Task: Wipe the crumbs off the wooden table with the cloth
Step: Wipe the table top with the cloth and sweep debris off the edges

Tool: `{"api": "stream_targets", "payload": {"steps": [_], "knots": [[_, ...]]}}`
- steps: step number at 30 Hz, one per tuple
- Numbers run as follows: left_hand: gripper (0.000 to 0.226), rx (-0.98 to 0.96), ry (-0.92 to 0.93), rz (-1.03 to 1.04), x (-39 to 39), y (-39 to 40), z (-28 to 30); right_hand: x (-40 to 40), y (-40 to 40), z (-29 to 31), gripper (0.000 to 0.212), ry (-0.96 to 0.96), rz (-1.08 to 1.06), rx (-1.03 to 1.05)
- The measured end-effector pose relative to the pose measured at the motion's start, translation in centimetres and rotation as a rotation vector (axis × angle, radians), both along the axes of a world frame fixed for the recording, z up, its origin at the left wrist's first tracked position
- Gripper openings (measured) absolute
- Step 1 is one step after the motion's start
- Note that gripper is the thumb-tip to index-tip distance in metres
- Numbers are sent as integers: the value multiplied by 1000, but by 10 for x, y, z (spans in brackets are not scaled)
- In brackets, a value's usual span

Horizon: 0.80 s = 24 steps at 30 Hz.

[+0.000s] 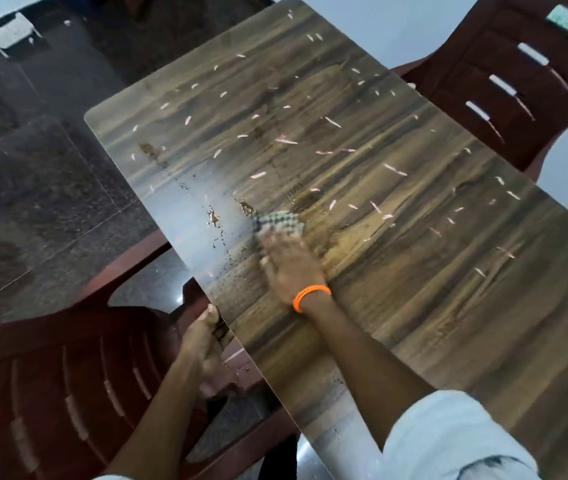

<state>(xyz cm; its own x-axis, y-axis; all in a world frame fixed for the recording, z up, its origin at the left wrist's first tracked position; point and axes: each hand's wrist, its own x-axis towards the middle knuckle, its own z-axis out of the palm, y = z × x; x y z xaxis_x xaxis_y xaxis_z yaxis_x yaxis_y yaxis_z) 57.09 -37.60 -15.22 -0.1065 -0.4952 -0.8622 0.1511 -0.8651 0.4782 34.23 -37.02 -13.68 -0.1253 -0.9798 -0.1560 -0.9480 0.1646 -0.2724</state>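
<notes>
Wood-grain worktop (396, 271) ran slantwise, and I saw open surface right of my right hand (291, 268), which lay blurred, fingers bunched on the one checked cloth (277, 223) near the left edge. Dark crumbs (215, 218) trailed beside it; pale flecks (286, 141), too many to count, dotted the far half. My left hand (203, 341) gripped the near-left rim. Two red chairs (517, 81) flanked it.

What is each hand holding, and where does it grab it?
The right hand grips the checked cloth by its near end, though motion blur hides the fingers. The left hand holds the wooden table by its edge.
</notes>
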Motion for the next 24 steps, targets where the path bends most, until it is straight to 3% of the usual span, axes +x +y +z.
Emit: {"api": "stream_targets", "payload": {"steps": [2, 6, 12, 17, 24], "knots": [[17, 6, -24, -56, 3, -3, 3, -36, -4, 1, 64, 26, -201, 7], [20, 32, -26, -88, 6, -4, 14, -21, 6, -2, 62, 14, -289, -19], [24, 41, 69, -33, 3, -4, 17, 94, 27, -9, 61, -88, 298, 1], [28, 48, 94, -15, 6, -14, 10, 100, -32, -5, 60, -53, 403, 24], [18, 40, 63, 78, 9, -24, 4, -1, -70, -9, 63, 3, -57, -8]]}}
